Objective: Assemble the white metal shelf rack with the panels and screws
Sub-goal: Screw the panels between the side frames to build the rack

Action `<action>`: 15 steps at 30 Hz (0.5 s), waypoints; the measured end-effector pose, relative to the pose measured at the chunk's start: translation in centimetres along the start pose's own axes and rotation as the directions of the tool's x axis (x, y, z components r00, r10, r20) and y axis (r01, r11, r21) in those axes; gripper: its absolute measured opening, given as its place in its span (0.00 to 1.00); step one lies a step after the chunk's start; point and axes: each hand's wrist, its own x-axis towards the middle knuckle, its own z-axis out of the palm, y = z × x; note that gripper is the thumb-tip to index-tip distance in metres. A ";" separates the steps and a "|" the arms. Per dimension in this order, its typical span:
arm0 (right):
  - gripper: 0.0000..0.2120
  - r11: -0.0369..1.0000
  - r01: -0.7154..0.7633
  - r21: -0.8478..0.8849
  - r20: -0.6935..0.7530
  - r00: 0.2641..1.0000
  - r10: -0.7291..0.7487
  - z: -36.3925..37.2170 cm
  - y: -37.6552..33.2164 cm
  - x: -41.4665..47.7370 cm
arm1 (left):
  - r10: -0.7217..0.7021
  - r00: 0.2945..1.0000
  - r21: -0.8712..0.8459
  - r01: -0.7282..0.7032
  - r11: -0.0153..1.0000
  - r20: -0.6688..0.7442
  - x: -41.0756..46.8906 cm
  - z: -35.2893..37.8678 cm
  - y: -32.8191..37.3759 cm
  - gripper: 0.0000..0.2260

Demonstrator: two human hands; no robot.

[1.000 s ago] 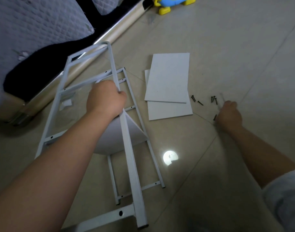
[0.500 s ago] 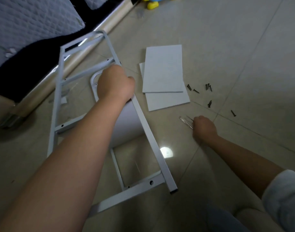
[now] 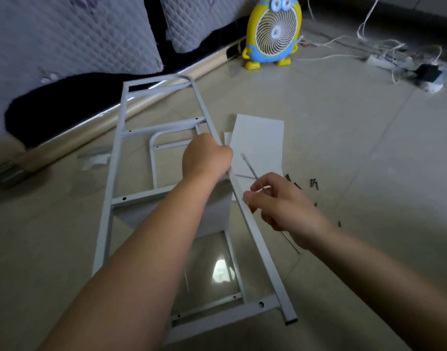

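1. Rack frame [image 3: 115, 158], white metal and shaped like a ladder, is tilted up off the tiled floor [image 3: 356, 153] in the middle of the view. Its far, rounded end is near the bed [image 3: 65, 34] and its near end is close to the person.
2. The left hand [image 3: 207, 158] is curled tightly around the frame's right rail, about halfway along it.
3. A second frame [image 3: 153, 163] lies lower down, seen through the gaps of the first one. One white panel [image 3: 218, 216] sits between the two and is partly hidden by the left forearm.
4. The right hand [image 3: 285, 206] is just beside the same rail, on its right. Its fingers are bent and pinch a thin metal tool [image 3: 250, 168]. The shaft points up and away over the loose panels, and a further length shows below the hand. It is too blurred to tell what kind of tool it is.
5. Two more panels [image 3: 260, 140] lie stacked flat on the floor, just to the right of the frame.
6. Dark screws [image 3: 314, 184] are scattered on the tiles to the right of those panels, beyond the right hand.
7. At the back stands a yellow fan [image 3: 273, 31] beside the bed. Further right are a power strip [image 3: 380, 62] and a tangle of white cables.
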 end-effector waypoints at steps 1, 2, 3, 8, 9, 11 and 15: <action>0.06 0.999 -0.024 0.039 0.006 1.000 0.024 0.5 0.2 0.1 | -0.013 1.000 -0.033 0.013 0.999 0.003 0.0 0.0 0.0 0.07; 0.04 0.995 -0.034 0.092 0.011 0.999 0.033 0.9 0.2 0.2 | -0.033 0.999 -0.089 0.034 0.995 0.012 0.2 -0.1 0.0 0.07; 0.02 0.993 -0.024 0.117 0.019 1.000 0.022 1.2 0.0 0.3 | -0.058 0.998 -0.171 0.063 0.983 0.032 0.3 -0.3 -0.2 0.07; 0.03 0.996 0.092 0.008 0.028 0.995 -0.092 1.5 0.2 0.3 | 0.103 0.995 -0.072 -0.104 0.992 -0.020 -0.2 -3.4 -2.3 0.11; 0.03 0.995 0.097 -0.002 0.031 0.995 -0.097 1.5 0.3 0.5 | 0.198 0.980 0.075 -0.196 0.978 -0.017 -1.0 -4.6 -3.1 0.12; 0.04 0.994 0.109 -0.027 0.031 0.994 -0.108 1.6 0.6 0.7 | 0.335 0.940 0.354 -0.336 0.873 0.066 -3.0 -6.5 -5.2 0.18; 0.04 0.993 0.114 -0.038 0.031 0.993 -0.113 1.7 1.3 0.9 | 0.621 0.773 0.527 -0.583 0.618 0.127 -4.9 -7.4 -9.1 0.19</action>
